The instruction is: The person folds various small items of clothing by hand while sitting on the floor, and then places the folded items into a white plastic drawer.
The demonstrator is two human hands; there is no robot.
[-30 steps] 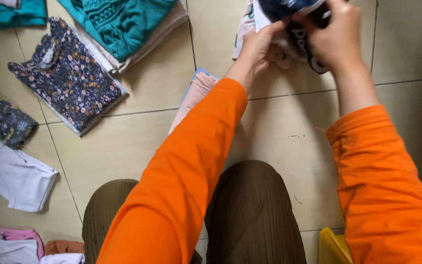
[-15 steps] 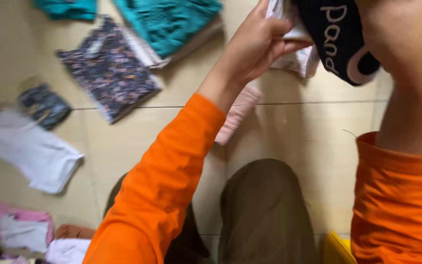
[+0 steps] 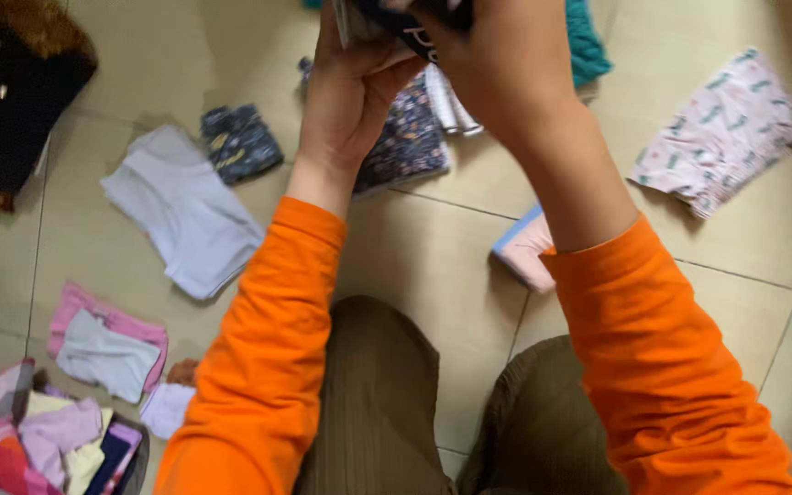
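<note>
Head view showed both my hands high at the far edge: left hand point(image 3: 355, 96) and right hand point(image 3: 497, 69) closed around a dark folded garment point(image 3: 405, 23). It looked soft and light; gripping its folded edges seemed best.

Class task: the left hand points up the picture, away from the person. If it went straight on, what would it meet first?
The left hand already grips the dark garment, so that comes first. Anything beyond is cut off by the picture's top edge.
</note>
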